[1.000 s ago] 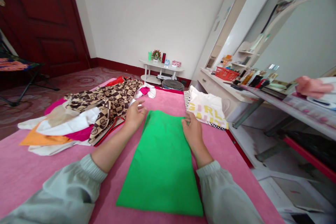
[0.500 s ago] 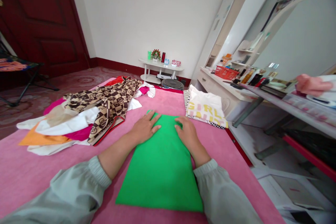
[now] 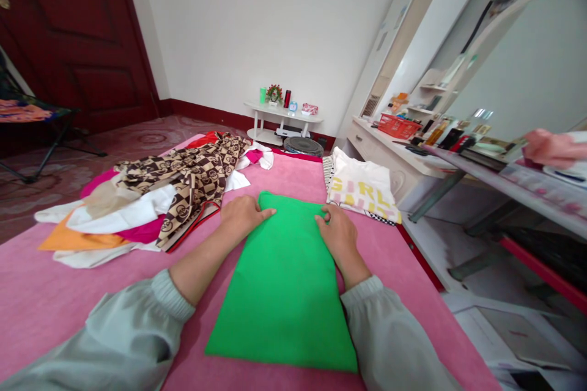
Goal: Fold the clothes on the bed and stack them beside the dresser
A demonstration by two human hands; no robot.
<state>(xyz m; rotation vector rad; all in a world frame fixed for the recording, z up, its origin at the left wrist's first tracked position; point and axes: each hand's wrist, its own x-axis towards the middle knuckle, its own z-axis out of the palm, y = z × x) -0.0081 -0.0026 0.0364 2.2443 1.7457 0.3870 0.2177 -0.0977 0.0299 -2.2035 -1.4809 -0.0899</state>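
Flat on the pink bed cover [image 3: 385, 293] lies a folded green garment [image 3: 284, 293], wider at the near end than at the far end. My left hand [image 3: 241, 219] grips its far left edge, thumb on top and fingers tucked underneath. At the far right edge, my right hand [image 3: 338, 233] pinches the cloth between thumb and bent fingers. The far edge lifts slightly near my left hand. Just beyond my right hand sits a folded white shirt [image 3: 364, 186] with yellow and pink lettering.
To the left is a loose heap of clothes, with a brown patterned garment [image 3: 192, 177], a white one [image 3: 123, 211] and an orange one [image 3: 77, 235]. A dressing table [image 3: 367, 137] with a red basket [image 3: 398, 126] stands right. A low white table [image 3: 279, 111] is against the far wall.
Both hands have gone from resting on the green garment to gripping its far edges. My right hand has shifted slightly right, and my left hand's fingers have curled under the cloth.
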